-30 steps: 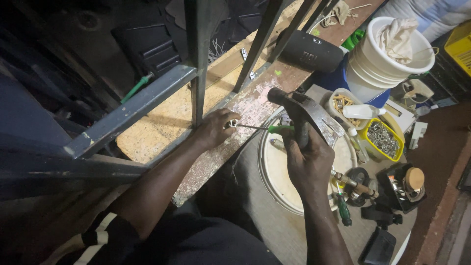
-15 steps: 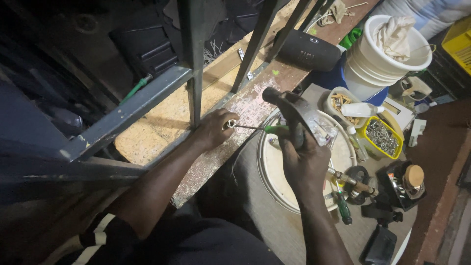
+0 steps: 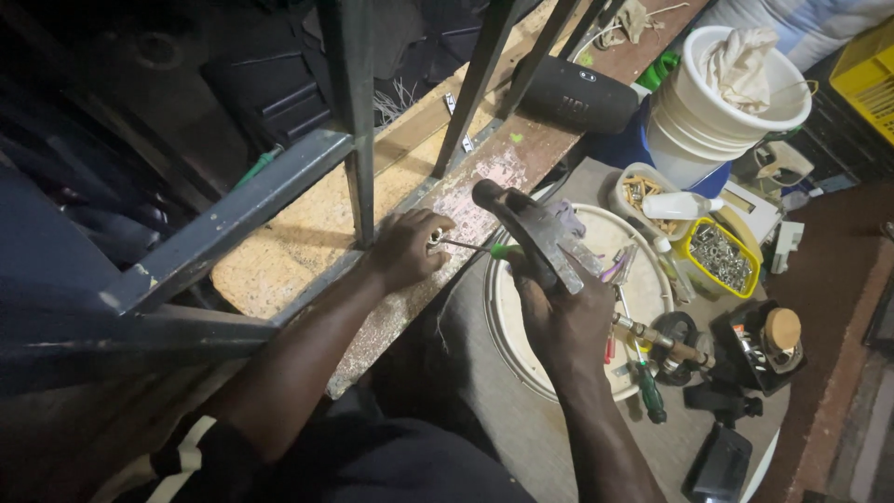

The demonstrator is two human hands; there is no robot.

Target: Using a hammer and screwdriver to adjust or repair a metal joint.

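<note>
A: Green handle, thin steel shaft — that's a screwdriver, and the right hand has its grip wrapped tight round the handle end, together with a hammer whose dark head pokes up above the knuckles.

B: And the left hand?

A: Fingers curled shut around the screwdriver tip, pinching something small and pale I can't make out. It's pressed against the speckled edge of the counter, just beside the grey metal bars.

B: Crowded around there.

A: Very. Under the right wrist, a round white lid; beyond it a yellow tray of screws, a white bucket with a rag in it, a black cylinder speaker, loose tools near the counter's rim.

B: What worries you?

A: Two tools in one grip, I'd say. If the hammer shifts, the shaft could skid off that small part and jab the left fingers, which sit right at the point. An elbow swing could also knock the screw tray over.
</note>
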